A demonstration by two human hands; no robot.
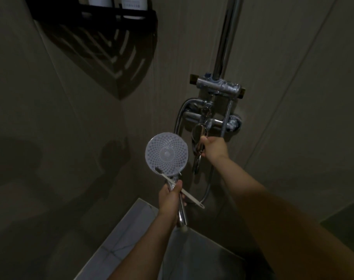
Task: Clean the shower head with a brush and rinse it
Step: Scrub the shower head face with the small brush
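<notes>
Rinsing step, judged: the right hand (212,147) sits at centre frame with fingers curled on the tap lever (199,138), so water appears about to be turned on; none is visible flowing.

Method, advised: move the lever gently so the flow starts low; keep the head's face turned away from the body and over the floor; keep the brush clear of the spray face or pass it across the nozzles as water runs; hold the handle firmly, since pressure may kick it.

Item: shower head (166,154). Place: centre frame, just left of the lever. Round, pale translucent face turned up to the camera, rings of small nozzles around a plain central disc. Chrome handle runs down to the lower centre, ending in a grey hose fitting. Dirt or scale: too dim to tell.

Item: brush (179,187). Slim, pale, toothbrush-like; dark bristles lie on the lower left edge of the face; handle slants down to the right.

Left hand (170,197): lower centre, fingers and thumb clamped around both the handle and the brush together.

Other: chrome hose (177,122) looping at the mixer; riser pipe (227,35) upper right; dark corner shelf (103,19) with bottles, upper left.
</notes>
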